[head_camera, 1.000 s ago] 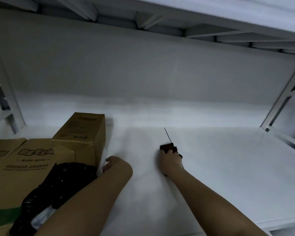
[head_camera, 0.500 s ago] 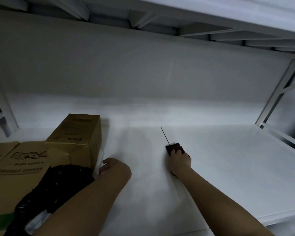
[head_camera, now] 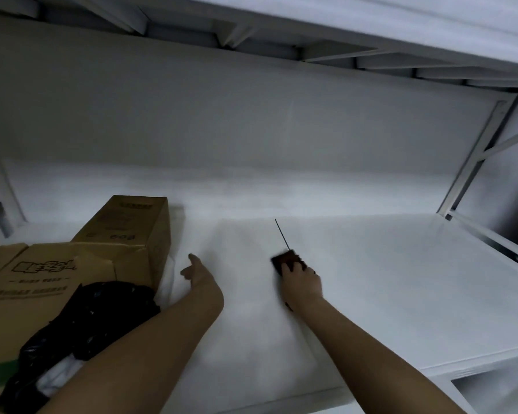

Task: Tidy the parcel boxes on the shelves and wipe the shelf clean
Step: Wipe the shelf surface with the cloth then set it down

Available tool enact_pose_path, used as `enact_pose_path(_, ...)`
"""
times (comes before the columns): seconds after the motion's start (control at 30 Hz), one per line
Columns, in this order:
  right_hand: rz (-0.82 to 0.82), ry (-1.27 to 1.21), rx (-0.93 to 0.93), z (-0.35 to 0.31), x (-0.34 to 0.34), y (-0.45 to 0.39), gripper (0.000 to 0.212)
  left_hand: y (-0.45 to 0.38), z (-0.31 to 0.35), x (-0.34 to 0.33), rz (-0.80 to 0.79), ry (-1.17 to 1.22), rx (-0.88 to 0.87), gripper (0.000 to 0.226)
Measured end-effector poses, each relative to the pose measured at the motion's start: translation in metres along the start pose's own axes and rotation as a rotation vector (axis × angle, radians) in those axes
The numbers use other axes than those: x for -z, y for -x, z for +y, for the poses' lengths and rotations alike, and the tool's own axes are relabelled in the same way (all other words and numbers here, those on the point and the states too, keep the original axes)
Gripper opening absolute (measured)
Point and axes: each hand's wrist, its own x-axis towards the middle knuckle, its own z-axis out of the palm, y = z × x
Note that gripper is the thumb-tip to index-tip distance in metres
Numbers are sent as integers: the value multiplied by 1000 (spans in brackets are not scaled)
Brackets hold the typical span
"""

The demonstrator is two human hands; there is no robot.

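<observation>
Head view: you wipe the white shelf (head_camera: 401, 279) with the boxes (head_camera: 72, 264) pushed to its left end.
Work the bare right half in overlapping passes, front to back. Your left hand (head_camera: 202, 279) rests loosely spread on the shelf just beside the boxes; your right hand (head_camera: 302, 280) presses a dark cloth (head_camera: 283, 259) flat mid-shelf, so keep it flat.

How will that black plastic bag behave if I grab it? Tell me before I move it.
The black bag looks crumpled and slack, draped against the cardboard box, so it will probably flop and change shape when lifted. Something white shows at its lower opening and might slide out. Its glossy film may be slippery; weight cannot be judged.
</observation>
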Motion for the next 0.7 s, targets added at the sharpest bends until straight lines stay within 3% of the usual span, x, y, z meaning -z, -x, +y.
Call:
enact_pose_path(0.17, -9, 6, -102, -15, -6, 17, 41, 20, -6, 12, 132, 196, 35, 51)
enact_pose_path(0.4, 71, -73, 267, -26, 0, 29, 50, 59, -10, 10, 171, 510, 104, 55)
enact_pose_path(0.6, 12, 10, 2, 15, -5, 40, 42, 77, -11, -6, 144, 540, 133, 52)
enact_pose_path(0.7, 147, -35, 10, -7, -3, 49, 41, 79, -10, -8, 132, 536, 133, 52)
